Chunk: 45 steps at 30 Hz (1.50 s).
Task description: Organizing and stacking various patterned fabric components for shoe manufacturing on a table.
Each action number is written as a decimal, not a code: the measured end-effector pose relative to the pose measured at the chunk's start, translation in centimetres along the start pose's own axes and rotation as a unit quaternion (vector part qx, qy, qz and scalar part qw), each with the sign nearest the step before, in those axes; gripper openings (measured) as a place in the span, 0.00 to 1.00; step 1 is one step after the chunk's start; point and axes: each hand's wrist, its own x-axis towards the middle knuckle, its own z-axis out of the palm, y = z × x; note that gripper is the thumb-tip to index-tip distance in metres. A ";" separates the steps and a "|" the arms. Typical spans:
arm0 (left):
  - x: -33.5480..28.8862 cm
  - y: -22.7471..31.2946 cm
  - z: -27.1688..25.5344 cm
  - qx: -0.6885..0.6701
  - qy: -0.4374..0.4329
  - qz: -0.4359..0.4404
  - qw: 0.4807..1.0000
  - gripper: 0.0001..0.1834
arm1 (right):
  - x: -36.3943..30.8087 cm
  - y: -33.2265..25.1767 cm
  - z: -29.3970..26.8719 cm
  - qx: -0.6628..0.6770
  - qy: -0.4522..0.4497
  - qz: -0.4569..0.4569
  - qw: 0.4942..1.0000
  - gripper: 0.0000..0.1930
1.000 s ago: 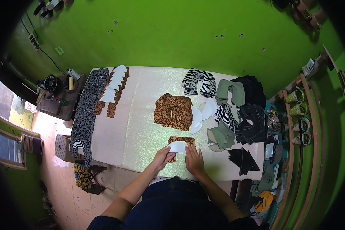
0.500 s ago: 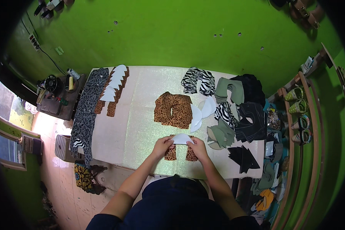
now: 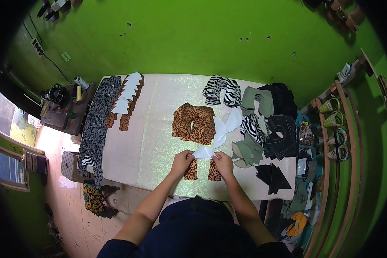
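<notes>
Beyond the far edge of the worktop [image 3: 124,159], the room is closed off by a bright green wall [image 3: 193,34], pitted by a few small holes [image 3: 268,38]. A power strip [image 3: 37,47] is mounted on it past the far left corner, and below that a dark side table [image 3: 56,118] is set. Farther out from the left edge, daylight is let in by an opening [image 3: 19,114], near which a pale-framed window [image 3: 7,165] is seen. The pale tiled floor [image 3: 64,206] is brightly lit there. Past the right edge, wooden rails [image 3: 345,105] are backed by green.
</notes>
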 end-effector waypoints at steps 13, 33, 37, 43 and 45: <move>-0.2 0.8 0.5 0.117 0.013 0.059 0.991 0.10 | -0.2 -0.3 0.3 -0.073 0.016 0.009 0.997 0.11; -0.2 1.0 1.5 0.220 0.035 0.110 0.969 0.07 | -0.1 -0.1 0.0 -0.134 0.019 0.002 0.991 0.14; -0.2 0.8 1.6 0.237 0.035 0.124 0.963 0.07 | 0.0 0.1 -0.1 -0.122 0.012 0.017 0.992 0.17; -0.8 1.2 1.4 0.264 0.077 0.126 0.953 0.11 | -0.4 -0.7 0.0 -0.124 0.022 0.034 0.991 0.18; -1.1 1.5 1.0 0.271 0.103 0.115 0.950 0.12 | -1.1 -0.8 0.5 -0.154 0.107 -0.118 0.975 0.14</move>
